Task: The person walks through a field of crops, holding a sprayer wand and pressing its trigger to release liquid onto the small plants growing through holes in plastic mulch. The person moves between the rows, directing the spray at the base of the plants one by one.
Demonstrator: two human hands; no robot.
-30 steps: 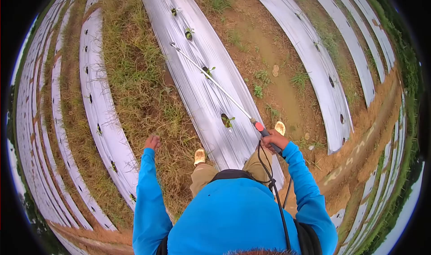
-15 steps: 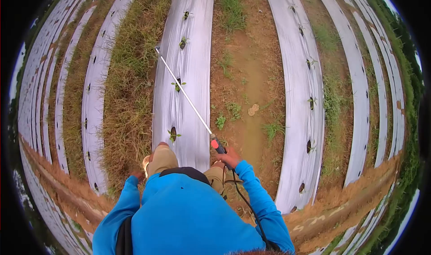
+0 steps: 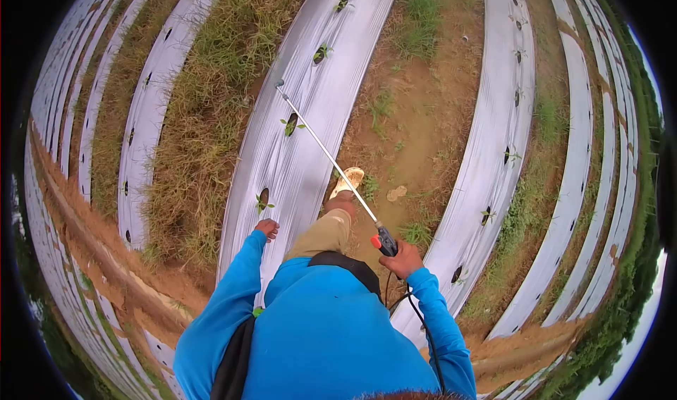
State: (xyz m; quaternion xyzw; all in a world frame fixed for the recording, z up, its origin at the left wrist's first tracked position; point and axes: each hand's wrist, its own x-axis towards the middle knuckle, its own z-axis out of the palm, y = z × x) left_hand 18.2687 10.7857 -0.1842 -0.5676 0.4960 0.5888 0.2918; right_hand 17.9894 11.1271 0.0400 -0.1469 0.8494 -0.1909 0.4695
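Two blue sleeves (image 3: pixel 224 308) reach forward on either side of a blue shirt (image 3: pixel 317 336), a black strap (image 3: pixel 236 361) running by the left one and a dark waistband (image 3: pixel 345 262) at the hips. A thin black hose (image 3: pixel 425 325) follows the right forearm up to the handle (image 3: pixel 386 242) of a long wand (image 3: pixel 324 148). The right hand (image 3: pixel 402 260) has its fingers clamped around that handle, with a red part (image 3: pixel 375 241) showing ahead of the fist. The left hand (image 3: pixel 267 229) is over the white plastic, fingers bent; whether they touch one another cannot be told at this size. Just ahead of it a seedling (image 3: pixel 264 200) grows by a dark hole in the plastic-covered bed (image 3: pixel 310 104). A leg in khaki trousers (image 3: pixel 321 234) is stretched forward, its pale, mud-stained shoe (image 3: pixel 349 179) by the bed's right edge. The wand slants forward and left, crossing in front of the shoe, its nozzle (image 3: pixel 280 83) over the bed's left part just beyond the next seedling; its height cannot be told. More seedlings follow up the bed. Right of it runs a wet brown path (image 3: pixel 416 139), left of it dry grass (image 3: pixel 211 97); farther white rows (image 3: pixel 572 174) curve away on both sides
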